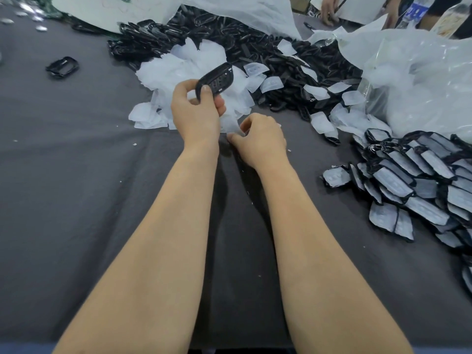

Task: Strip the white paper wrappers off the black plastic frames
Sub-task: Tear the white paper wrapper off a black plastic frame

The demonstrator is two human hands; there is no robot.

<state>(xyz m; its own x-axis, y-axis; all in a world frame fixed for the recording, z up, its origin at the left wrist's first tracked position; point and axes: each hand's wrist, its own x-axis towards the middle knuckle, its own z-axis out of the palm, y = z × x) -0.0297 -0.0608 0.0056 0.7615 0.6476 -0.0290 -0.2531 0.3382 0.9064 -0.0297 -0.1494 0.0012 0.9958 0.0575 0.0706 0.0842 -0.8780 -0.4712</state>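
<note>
Black frame (217, 80) is gripped up in the left hand (196, 113) so the wrapper (228, 125), seemingly pinched by the nearer right hand (260, 140), can be pulled off.

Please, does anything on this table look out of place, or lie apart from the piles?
Yes. One bare black frame lies alone on the grey cloth at the far left, apart from the heap of stripped frames. Small white paper scraps also dot the cloth.

The frame (215, 79) is black, wrapper (228, 125) white, tablecloth (76, 175) dark grey, bottle label (416, 12) seemingly blue.
</note>
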